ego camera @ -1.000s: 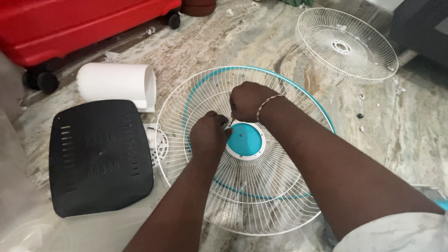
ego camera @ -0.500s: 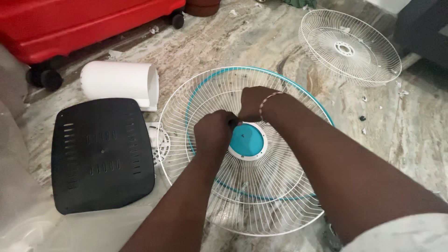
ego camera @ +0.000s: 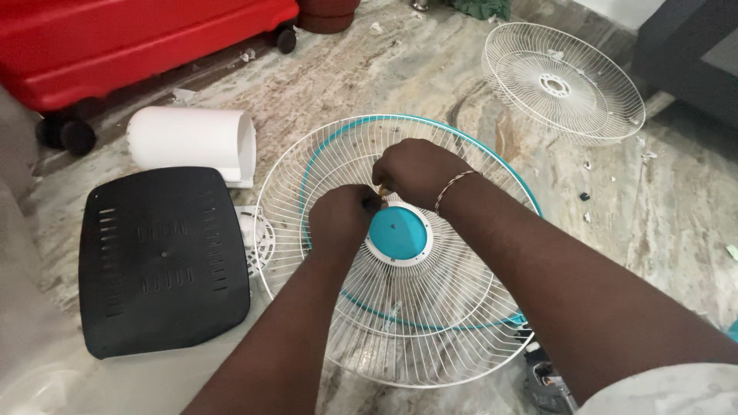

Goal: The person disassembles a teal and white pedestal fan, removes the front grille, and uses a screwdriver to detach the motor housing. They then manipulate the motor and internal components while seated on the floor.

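Note:
A white wire fan grille (ego camera: pixel 430 323) with a teal rim and a teal round centre cap (ego camera: pixel 397 233) lies flat on the marble floor. My left hand (ego camera: pixel 340 219) is closed over the wires just left of the cap. My right hand (ego camera: pixel 419 170), with a thin bracelet at the wrist, is closed just above the cap. Both hands pinch a small orange-brown thing (ego camera: pixel 380 189) between them at the grille wires; what it is cannot be made out.
A second white grille (ego camera: pixel 561 81) lies at the back right. A black vented plastic cover (ego camera: pixel 161 257) and a white cylindrical housing (ego camera: pixel 192 142) lie to the left. A red wheeled case (ego camera: pixel 115 42) stands at the back left. A dark cabinet (ego camera: pixel 692 54) is far right.
Both hands stay closed at the same spot beside the centre cap, with only small shifts. The view has drifted slightly.

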